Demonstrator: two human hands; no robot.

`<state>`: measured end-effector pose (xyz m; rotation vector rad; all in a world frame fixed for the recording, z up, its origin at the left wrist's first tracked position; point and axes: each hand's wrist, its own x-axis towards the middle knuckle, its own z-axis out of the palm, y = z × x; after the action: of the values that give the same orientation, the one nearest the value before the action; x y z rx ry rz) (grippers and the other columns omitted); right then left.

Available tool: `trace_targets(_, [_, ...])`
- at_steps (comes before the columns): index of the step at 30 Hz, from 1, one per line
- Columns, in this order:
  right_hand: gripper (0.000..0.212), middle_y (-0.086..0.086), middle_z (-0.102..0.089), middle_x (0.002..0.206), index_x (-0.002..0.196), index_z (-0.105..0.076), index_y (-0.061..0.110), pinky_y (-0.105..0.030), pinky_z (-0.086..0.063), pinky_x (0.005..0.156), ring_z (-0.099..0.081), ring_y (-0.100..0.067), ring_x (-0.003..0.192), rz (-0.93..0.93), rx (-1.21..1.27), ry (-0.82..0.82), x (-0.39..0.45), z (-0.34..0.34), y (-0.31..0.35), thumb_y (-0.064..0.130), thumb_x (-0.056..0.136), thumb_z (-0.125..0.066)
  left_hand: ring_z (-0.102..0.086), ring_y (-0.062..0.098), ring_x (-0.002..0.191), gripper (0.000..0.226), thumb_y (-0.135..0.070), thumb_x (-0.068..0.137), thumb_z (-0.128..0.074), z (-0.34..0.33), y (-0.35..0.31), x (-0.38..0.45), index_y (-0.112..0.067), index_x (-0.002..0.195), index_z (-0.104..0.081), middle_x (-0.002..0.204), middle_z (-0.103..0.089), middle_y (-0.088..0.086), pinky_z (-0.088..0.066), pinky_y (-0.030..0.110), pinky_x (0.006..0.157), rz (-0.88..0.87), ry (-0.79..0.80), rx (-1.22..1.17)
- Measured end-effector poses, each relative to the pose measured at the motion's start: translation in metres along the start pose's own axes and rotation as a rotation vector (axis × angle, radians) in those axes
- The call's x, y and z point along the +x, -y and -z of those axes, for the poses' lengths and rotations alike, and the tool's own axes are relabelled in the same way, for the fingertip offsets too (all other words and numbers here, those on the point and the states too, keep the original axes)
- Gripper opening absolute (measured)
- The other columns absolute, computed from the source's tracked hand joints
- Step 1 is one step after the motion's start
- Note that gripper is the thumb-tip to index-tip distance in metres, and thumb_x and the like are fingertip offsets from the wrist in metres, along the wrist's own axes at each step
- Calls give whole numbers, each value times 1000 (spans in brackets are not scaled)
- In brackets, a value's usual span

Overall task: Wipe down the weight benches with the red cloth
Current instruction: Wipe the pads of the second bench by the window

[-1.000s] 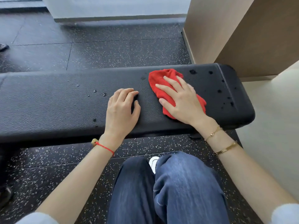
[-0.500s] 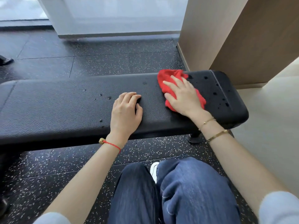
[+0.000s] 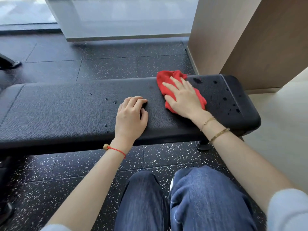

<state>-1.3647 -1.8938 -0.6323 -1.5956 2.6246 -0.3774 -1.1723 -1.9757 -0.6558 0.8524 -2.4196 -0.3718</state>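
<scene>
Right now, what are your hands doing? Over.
Right hand flat on red cloth, left hand resting on bench. Droplets ahead. Nothing blocking.

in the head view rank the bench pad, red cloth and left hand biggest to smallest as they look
1. bench pad
2. and 3. red cloth and left hand: unsure, since the right hand hides much of the cloth.

Showing no readable text, label, brand, number or sign anywhere in view.
</scene>
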Motion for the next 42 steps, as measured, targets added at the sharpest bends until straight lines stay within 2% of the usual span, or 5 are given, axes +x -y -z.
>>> trace_targets(13, [51,1,-27,160,146,-41,33,-41,-9,123,-21,-30,148,-115,4,-57,6,10,-41,37,96,-47,-55,23,116,27,-12,89,-56,-2,-2,-1,-13,113,-66,120,-65,1,-44,37,101,5,-13,4])
trace_targets(22, [50,6,-33,158,142,-47,35,-43,-12,123,-25,-24,147,319,79,58,-11,1,-6,35,92,-56,-57,26,114,28,-8,87,-57,-2,0,0,-11,112,-68,119,-67,3,-45,38,103,-7,-23,-18])
trace_targets(29, [48,1,-33,157,144,-45,33,-39,-9,123,-25,-29,146,7,16,-32,31,9,-35,34,96,-49,-56,25,116,28,-11,89,-55,-1,-2,-2,-11,114,-68,120,-66,3,-45,40,102,8,-12,-11])
trace_targets(37, [52,5,-34,157,142,-47,34,-40,-15,123,-26,-24,146,281,66,23,-53,8,-14,37,91,-54,-55,29,119,27,-14,91,-58,0,-3,0,-8,116,-67,123,-65,6,-44,43,103,9,29,-2])
trace_targets(42, [49,3,-35,156,143,-46,33,-41,-15,122,-29,-28,145,65,29,-48,-47,16,-63,35,94,-50,-45,28,133,35,-23,92,-61,-5,-15,-8,-10,125,-63,133,-59,7,-34,45,114,53,59,-17])
